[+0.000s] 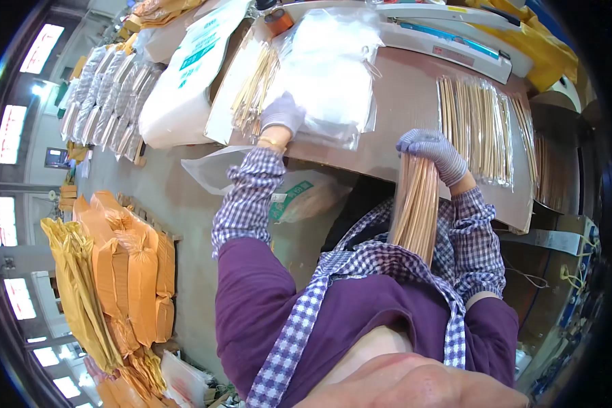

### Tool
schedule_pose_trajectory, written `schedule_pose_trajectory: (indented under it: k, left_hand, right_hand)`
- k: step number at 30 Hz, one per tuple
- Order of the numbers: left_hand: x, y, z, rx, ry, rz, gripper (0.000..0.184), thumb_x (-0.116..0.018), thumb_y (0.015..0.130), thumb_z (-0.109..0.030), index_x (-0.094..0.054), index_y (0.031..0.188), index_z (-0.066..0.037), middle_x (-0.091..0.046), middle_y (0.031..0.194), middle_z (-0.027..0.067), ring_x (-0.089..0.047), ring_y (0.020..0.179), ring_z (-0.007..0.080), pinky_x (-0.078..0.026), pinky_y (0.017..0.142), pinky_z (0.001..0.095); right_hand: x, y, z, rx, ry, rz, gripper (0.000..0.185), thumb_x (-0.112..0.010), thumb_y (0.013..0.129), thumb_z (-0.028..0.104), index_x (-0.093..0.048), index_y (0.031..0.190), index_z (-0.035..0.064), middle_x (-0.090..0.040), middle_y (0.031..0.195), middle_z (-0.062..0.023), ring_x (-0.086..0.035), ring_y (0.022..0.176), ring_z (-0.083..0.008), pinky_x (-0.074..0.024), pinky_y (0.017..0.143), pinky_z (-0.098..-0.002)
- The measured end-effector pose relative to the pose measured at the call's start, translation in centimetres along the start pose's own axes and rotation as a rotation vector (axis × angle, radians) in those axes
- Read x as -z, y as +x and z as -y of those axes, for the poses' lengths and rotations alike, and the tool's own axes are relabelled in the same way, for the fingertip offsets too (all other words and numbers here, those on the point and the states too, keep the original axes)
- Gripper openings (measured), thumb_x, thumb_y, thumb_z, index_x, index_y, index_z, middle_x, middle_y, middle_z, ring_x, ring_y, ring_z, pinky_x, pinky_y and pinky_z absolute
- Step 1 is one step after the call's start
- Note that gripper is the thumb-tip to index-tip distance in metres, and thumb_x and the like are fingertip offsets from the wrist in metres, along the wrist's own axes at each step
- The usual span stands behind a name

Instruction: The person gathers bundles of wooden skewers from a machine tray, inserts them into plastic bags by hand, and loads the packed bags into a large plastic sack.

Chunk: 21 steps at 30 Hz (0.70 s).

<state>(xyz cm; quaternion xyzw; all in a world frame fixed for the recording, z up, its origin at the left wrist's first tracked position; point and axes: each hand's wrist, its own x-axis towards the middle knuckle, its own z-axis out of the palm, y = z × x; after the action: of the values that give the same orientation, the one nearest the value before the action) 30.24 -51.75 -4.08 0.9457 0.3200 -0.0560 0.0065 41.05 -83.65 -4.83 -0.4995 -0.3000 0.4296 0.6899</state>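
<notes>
sack (166, 105) bears green print (196, 58) (unreadable); right hand (432, 152) grips bagged sticks (417, 211).

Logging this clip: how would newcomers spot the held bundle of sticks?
Find the brown table, then the gloved right hand at its near edge. The bundle runs from it toward the checked apron; neighbouring stick packs lie flat on the table.

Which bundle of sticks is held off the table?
The bundle gripped at one end by the right hand, before the checked apron; the wide row of sticks at right lies on the table.
</notes>
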Motion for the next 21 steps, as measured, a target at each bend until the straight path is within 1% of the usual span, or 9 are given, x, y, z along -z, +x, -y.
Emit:
schedule_pose_trajectory:
  k: [3, 7, 9, 11, 13, 17, 19, 20, 21]
  left_hand:
    - [-0.4, -1.9, 2.6, 0.100, 0.033, 0.165, 0.043, -0.046, 0.080, -0.036, -0.059, 0.103, -0.001, -0.057, 0.106, 0.0198, -0.056, 0.096, 0.0346, -0.045, 0.080, 0.0424]
    - [3.8, -5.6, 2.7, 0.167, 0.139, 0.133, 0.035, -0.047, 0.080, -0.033, -0.063, 0.092, -0.005, -0.060, 0.096, 0.0191, -0.058, 0.087, 0.0357, -0.046, 0.078, 0.0412]
    - [5.5, -6.1, 2.4, 0.100, -0.176, -0.282, 0.028, -0.051, 0.077, -0.032, -0.059, 0.079, -0.006, -0.059, 0.088, 0.0181, -0.057, 0.082, 0.0340, -0.044, 0.076, 0.0391]
    - [4.3, -4.7, 0.6, -0.178, -0.411, -0.412, 0.029, -0.060, 0.073, -0.035, -0.058, 0.077, -0.006, -0.059, 0.084, 0.0138, -0.056, 0.081, 0.0303, -0.044, 0.073, 0.0365]
    - [0.7, -2.2, -0.9, -0.407, -0.304, -0.311, 0.032, -0.065, 0.068, -0.039, -0.059, 0.072, -0.008, -0.060, 0.082, 0.0107, -0.056, 0.083, 0.0280, -0.044, 0.072, 0.0377]
    - [-0.5, 1.5, -1.3, -0.503, -0.204, -0.100, 0.029, -0.065, 0.069, -0.039, -0.063, 0.075, -0.010, -0.060, 0.082, 0.0121, -0.056, 0.085, 0.0278, -0.045, 0.074, 0.0354]
    - [-1.1, 3.0, 0.3, -0.528, -0.450, 0.104, 0.026, -0.068, 0.070, -0.034, -0.066, 0.080, -0.010, -0.062, 0.080, 0.0093, -0.058, 0.080, 0.0215, -0.045, 0.071, 0.0300]
    - [-1.6, 3.1, 0.8, -0.319, -0.900, 0.285, 0.027, -0.071, 0.070, -0.028, -0.066, 0.083, -0.005, -0.064, 0.078, 0.0052, -0.058, 0.073, 0.0136, -0.045, 0.067, 0.0249]
    - [-1.7, 3.5, 1.3, -0.327, -0.896, 0.274, 0.027, -0.071, 0.070, -0.028, -0.066, 0.083, -0.005, -0.064, 0.078, 0.0052, -0.058, 0.073, 0.0136, -0.045, 0.067, 0.0249]
  right_hand:
    - [0.6, 0.0, -0.5, -0.020, 0.015, -0.025, 0.018, -0.061, 0.071, 0.010, -0.065, 0.086, 0.0007, -0.063, 0.085, -0.0083, -0.059, 0.082, -0.0181, -0.0461, 0.081, -0.0279]
    - [0.2, 0.2, -0.4, -0.007, -0.014, -0.016, 0.017, -0.060, 0.071, 0.010, -0.065, 0.085, 0.0010, -0.063, 0.085, -0.0085, -0.059, 0.082, -0.0178, -0.0461, 0.081, -0.0277]
    - [0.0, 0.6, -0.4, -0.013, -0.074, 0.001, 0.017, -0.060, 0.072, 0.011, -0.065, 0.085, 0.0010, -0.063, 0.084, -0.0085, -0.059, 0.082, -0.0173, -0.0461, 0.081, -0.0275]
    - [-0.4, 1.0, -0.4, -0.027, -0.058, 0.030, 0.017, -0.060, 0.072, 0.011, -0.065, 0.085, 0.0009, -0.063, 0.084, -0.0084, -0.059, 0.082, -0.0174, -0.0461, 0.081, -0.0274]
    - [-0.8, 1.2, -0.1, -0.029, -0.043, 0.045, 0.016, -0.060, 0.072, 0.010, -0.065, 0.084, 0.0008, -0.063, 0.084, -0.0083, -0.059, 0.082, -0.0174, -0.0461, 0.081, -0.0273]
    - [-0.4, 0.5, 0.0, -0.017, -0.038, -0.015, 0.018, -0.059, 0.071, 0.010, -0.063, 0.084, -0.0013, -0.061, 0.084, -0.0100, -0.058, 0.082, -0.0188, -0.0447, 0.081, -0.0280]
    - [-0.1, 0.1, -0.2, -0.019, 0.006, -0.051, 0.017, -0.059, 0.070, 0.010, -0.063, 0.083, -0.0010, -0.061, 0.085, -0.0101, -0.058, 0.081, -0.0189, -0.0448, 0.081, -0.0281]
    - [-0.2, -0.1, -0.1, -0.064, 0.034, -0.083, 0.017, -0.060, 0.070, 0.010, -0.063, 0.083, -0.0006, -0.061, 0.085, -0.0101, -0.058, 0.080, -0.0190, -0.0448, 0.081, -0.0282]
    - [-0.2, 0.0, -0.1, -0.051, 0.030, -0.081, 0.017, -0.060, 0.070, 0.010, -0.063, 0.083, -0.0006, -0.061, 0.085, -0.0101, -0.058, 0.080, -0.0190, -0.0448, 0.081, -0.0282]
